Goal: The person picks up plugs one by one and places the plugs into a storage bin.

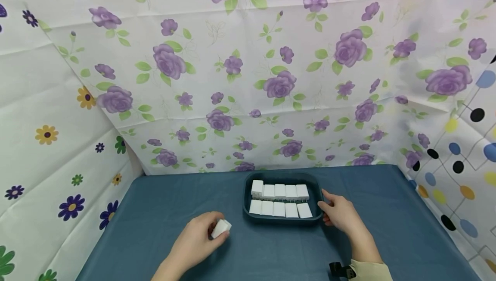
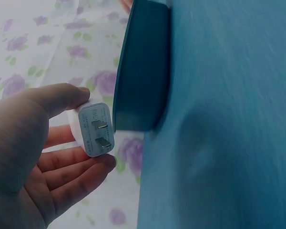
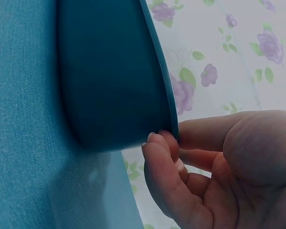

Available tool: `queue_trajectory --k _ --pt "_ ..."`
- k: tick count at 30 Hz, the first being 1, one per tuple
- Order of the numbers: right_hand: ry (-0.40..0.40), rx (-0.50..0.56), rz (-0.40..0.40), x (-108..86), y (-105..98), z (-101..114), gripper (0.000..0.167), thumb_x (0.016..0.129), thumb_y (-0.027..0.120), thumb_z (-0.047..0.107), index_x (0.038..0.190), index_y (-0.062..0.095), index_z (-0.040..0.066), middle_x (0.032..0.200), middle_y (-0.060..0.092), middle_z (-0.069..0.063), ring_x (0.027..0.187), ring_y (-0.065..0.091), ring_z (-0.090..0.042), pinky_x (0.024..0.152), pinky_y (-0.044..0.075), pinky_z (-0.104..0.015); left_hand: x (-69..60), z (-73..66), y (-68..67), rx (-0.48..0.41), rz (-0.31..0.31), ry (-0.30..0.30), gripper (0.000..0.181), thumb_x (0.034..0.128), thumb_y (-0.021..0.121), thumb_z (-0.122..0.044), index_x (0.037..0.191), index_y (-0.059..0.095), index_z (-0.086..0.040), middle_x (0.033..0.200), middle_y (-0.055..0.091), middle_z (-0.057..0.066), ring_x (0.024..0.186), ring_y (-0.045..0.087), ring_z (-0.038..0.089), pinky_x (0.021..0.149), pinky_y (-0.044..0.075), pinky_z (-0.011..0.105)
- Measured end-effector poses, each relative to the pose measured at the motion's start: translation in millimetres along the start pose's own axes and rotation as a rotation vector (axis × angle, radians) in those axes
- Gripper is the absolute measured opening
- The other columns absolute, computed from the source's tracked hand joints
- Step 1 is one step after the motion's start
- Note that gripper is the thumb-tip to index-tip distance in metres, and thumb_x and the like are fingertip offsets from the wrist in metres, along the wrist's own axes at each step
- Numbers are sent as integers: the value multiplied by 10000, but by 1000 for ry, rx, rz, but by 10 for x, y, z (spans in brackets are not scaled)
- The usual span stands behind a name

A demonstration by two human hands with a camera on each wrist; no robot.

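Note:
Between the thumb and fingers of my left hand (image 1: 197,238) is a white charger plug (image 1: 221,228), held above the table left of the tray. The left wrist view shows two metal prongs on the face of this charger plug (image 2: 96,130). A dark blue tray (image 1: 284,220) holds two rows of white chargers (image 1: 280,192); the one at the back left stands taller than its neighbours. My right hand (image 1: 342,213) pinches the tray's right rim, and in the right wrist view its thumb and fingers meet at the edge of the tray (image 3: 114,81).
A blue cloth covers the table (image 1: 174,195). Behind it hangs a curtain with purple flowers (image 1: 232,65), and patterned sheets close off the left (image 1: 58,156) and right sides. A black wrist strap piece (image 1: 341,270) sits by the right sleeve (image 1: 370,271).

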State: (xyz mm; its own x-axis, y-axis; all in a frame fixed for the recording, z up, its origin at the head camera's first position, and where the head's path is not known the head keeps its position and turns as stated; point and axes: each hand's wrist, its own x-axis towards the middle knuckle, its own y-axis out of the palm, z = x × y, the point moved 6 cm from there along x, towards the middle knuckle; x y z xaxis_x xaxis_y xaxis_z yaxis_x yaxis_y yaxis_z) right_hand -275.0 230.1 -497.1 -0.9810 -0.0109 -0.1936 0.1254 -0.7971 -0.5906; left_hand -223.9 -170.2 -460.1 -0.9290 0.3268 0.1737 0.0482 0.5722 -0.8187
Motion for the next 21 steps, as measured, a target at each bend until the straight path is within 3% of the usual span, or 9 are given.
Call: queue_trajectory --k 12,17,21 --pt "-3 3 4 1 -14 -5 637 1118 576 197 1668 324 -2 778 611 -106 664 656 -220 679 598 -421 503 -419 304 -60 -47 9 341 974 805 -348 1182 754 -83 746 589 -69 584 485 69 522 420 275" --pt "-4 -3 1 8 -14 -10 637 1118 574 194 1669 321 -1 778 610 -105 665 655 -217 676 597 -413 811 -573 403 -17 -77 -1 372 985 786 -374 1210 740 -83 658 512 -54 501 425 106 474 347 290" --pt "0 -2 2 10 -1 -24 639 1118 575 197 1671 319 4 783 610 -105 670 654 -217 676 596 -409 1068 -642 507 52 -96 -32 383 986 776 -381 1208 721 -74 772 618 -17 516 470 101 486 415 301"
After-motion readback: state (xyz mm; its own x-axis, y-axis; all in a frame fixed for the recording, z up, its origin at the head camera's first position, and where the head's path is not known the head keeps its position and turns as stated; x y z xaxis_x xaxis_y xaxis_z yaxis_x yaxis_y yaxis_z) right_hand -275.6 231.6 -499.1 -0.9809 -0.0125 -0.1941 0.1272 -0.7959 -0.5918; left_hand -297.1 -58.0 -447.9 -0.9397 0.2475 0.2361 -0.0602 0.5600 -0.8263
